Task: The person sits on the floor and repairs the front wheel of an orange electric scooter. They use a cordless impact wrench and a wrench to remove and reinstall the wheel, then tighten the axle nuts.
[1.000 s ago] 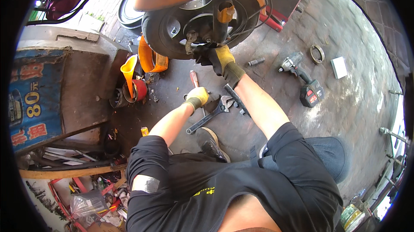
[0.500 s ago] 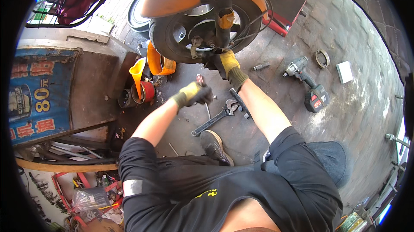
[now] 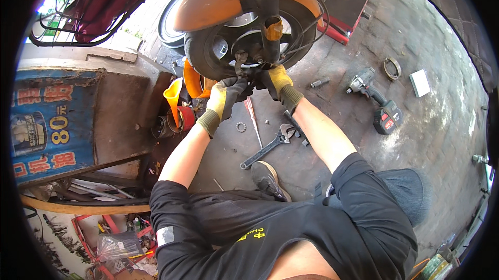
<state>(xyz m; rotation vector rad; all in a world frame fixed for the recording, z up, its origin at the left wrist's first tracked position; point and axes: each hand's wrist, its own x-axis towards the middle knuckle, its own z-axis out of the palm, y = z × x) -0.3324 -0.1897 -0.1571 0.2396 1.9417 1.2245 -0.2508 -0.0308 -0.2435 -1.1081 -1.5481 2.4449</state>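
Observation:
Both my hands wear yellow and dark work gloves and meet at the foot of the fork (image 3: 271,46), beside the front wheel (image 3: 200,54) of an orange two-wheeler. My right hand (image 3: 277,81) is closed around a dark part (image 3: 251,74) just below the hub. From the left, my left hand (image 3: 227,97) reaches the same spot with its fingers bent in; what they grip is hidden by the gloves and shadow. A screwdriver (image 3: 251,116) with a red handle lies on the ground beneath my hands, next to an adjustable wrench (image 3: 267,147) and a toothed ring (image 3: 241,127).
On the right lie a cordless impact wrench (image 3: 375,100), a socket (image 3: 319,82), a metal ring (image 3: 392,68) and a white box (image 3: 420,83). To the left stand an orange funnel (image 3: 173,95) in a red can (image 3: 186,118) and a blue sign panel (image 3: 52,119).
My left hand has let go of the screwdriver, which now lies on the ground, and has moved up and right to the wheel hub. My right hand stays at the fork foot.

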